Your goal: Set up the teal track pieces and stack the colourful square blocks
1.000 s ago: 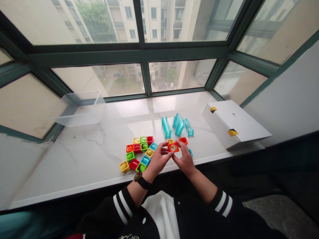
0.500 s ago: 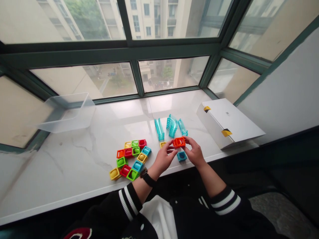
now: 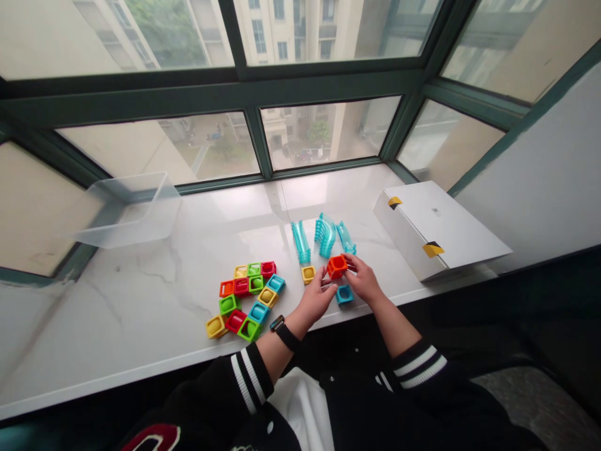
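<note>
An orange-red block [image 3: 337, 267] with a round opening is held by my right hand [image 3: 364, 280], whose fingers are on its right side. Close to the block's lower left is my left hand [image 3: 317, 299], thumb and fingers apart; whether a fingertip touches the block I cannot tell. Just below the hands lies a blue block [image 3: 344, 294] on the white marbled counter. A yellow block [image 3: 308, 274] lies beside my left fingers. Beyond the hands are clear teal track pieces: a straight stack [image 3: 301, 242], a curved stack [image 3: 325, 235] and another piece [image 3: 346, 238].
Several coloured blocks [image 3: 256, 285] form a loose cluster left of my hands. A clear plastic bin [image 3: 136, 222] stands at the far left. A white box [image 3: 441, 228] with yellow-black tape is at the right. Windows [image 3: 328, 138] line the back of the counter [image 3: 141, 351].
The orange-red block has been turned, so its round opening now shows. My left hand has drawn slightly down from it, uncovering the yellow block. The camera view shifts a little.
</note>
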Available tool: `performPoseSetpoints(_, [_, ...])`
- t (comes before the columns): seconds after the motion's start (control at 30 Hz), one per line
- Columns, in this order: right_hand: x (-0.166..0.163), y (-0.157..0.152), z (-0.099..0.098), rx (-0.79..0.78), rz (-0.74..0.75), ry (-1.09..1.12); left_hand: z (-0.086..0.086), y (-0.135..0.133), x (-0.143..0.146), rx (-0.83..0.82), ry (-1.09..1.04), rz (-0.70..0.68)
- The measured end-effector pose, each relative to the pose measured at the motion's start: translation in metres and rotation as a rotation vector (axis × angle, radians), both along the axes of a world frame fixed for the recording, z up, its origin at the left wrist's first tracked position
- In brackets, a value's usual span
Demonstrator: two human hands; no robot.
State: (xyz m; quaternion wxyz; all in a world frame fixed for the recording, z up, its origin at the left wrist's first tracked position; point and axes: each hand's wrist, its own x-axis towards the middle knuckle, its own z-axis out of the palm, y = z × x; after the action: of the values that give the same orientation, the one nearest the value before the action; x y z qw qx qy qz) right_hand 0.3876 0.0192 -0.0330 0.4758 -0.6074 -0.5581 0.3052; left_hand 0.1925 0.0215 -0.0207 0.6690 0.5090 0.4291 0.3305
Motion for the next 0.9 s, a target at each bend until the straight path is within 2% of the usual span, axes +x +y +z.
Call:
performPoseSetpoints(0.2, [0.001, 0.0, -0.006, -0.039, -0.016, 0.028, -0.002, 0.001, 0.007, -0.072, -0.028, 0.031])
performPoseSetpoints(0.53, [0.0, 0.0, -0.008, -0.052, -0.025, 0.028, -0.011, 0.006, 0.011, -0.082, -0.136, 0.004])
performPoseSetpoints(0.9, [0.0, 0.0, -0.009, -0.081, -0.053, 0.011, -0.01, 0.005, 0.01, -0.051, -0.146, -0.03])
